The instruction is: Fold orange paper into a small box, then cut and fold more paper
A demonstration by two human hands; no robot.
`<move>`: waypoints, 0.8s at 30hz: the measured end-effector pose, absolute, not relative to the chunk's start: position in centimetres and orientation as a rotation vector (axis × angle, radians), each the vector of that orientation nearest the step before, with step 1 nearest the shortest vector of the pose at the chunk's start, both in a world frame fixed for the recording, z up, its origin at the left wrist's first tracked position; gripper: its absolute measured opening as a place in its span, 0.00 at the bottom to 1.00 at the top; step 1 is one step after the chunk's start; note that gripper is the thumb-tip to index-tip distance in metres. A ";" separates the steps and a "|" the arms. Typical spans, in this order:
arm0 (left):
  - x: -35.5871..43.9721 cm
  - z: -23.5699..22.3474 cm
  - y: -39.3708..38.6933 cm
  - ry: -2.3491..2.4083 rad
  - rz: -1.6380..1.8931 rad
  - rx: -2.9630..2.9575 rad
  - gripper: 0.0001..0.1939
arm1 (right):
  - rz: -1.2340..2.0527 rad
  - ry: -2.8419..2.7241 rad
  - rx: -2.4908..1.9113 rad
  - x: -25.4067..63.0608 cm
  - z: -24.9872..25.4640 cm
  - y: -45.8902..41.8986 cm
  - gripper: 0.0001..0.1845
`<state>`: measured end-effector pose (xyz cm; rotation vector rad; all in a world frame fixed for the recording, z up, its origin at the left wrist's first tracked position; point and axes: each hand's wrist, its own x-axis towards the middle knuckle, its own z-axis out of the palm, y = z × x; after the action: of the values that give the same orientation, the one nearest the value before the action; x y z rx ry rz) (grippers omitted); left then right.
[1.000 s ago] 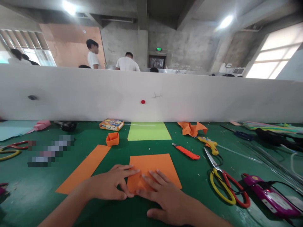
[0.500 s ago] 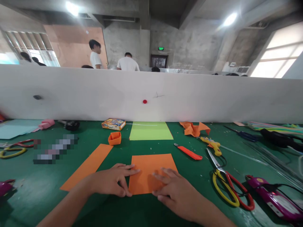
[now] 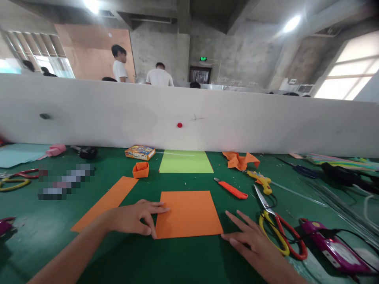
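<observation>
Orange paper (image 3: 189, 217) lies flat between my spread hands: my left hand (image 3: 137, 217) rests fingertips along one edge, probably steadying it; my right hand (image 3: 251, 240) meets its near corner. Ahead, the green sheet (image 3: 186, 163) sits back, likely leaving working room.

My left hand (image 3: 139, 217) is palm down, a couple of fingers (image 3: 158, 209) stretched rightward, thumb (image 3: 144, 229) tucked low, bare forearm (image 3: 72, 248) slanting in from lower left. Right hand (image 3: 251, 242)'s just lying loose, fingers kinda fanned, pointing up and inward.
</observation>
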<state>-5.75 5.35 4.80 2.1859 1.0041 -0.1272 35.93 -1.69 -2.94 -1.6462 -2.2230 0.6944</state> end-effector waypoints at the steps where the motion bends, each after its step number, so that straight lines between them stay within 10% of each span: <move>1: -6.0 4.5 5.5 1.024 -0.107 2.207 0.14 | 0.670 -2.217 -1.656 36.1 -3.4 -2.0 0.21; 12: -7.9 2.4 6.6 1.533 -0.270 2.308 0.70 | 0.809 -2.368 -1.679 32.7 0.3 1.0 0.39; 18: -7.4 2.8 6.2 1.528 -0.248 2.300 0.69 | 1.026 -2.149 -1.599 29.9 0.2 4.4 0.39; 24: -7.5 0.3 7.4 1.617 -0.002 2.366 0.41 | 0.935 -2.120 -1.437 30.0 -1.8 4.1 0.39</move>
<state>-7.49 7.41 0.26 2.3663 1.6165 -0.0021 30.00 4.06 -1.81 -1.4370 -2.1197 0.9346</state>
